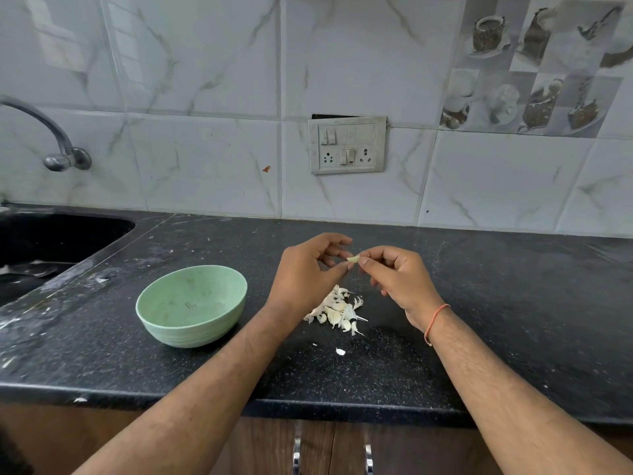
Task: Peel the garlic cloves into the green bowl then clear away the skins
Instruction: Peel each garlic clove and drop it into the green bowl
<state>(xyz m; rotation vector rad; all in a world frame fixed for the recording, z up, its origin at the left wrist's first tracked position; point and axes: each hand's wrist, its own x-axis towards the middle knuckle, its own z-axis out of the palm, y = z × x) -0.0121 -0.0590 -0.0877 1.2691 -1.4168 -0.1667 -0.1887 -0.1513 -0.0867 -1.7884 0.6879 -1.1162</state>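
A pale garlic clove [353,259] is held above the black counter, pinched between the fingertips of my left hand [310,272] and my right hand [399,281]. Below the hands lies a small heap of garlic cloves and papery skins [337,311]. A single white skin scrap [340,352] sits nearer the counter's front. The green bowl [191,305] stands to the left of my left hand, upright, and I see no cloves inside it.
A black sink [51,241] is set into the counter at the far left, under a metal tap [58,145]. A switch and socket plate [347,145] is on the tiled wall. Cabinet handles [297,454] show below the counter edge.
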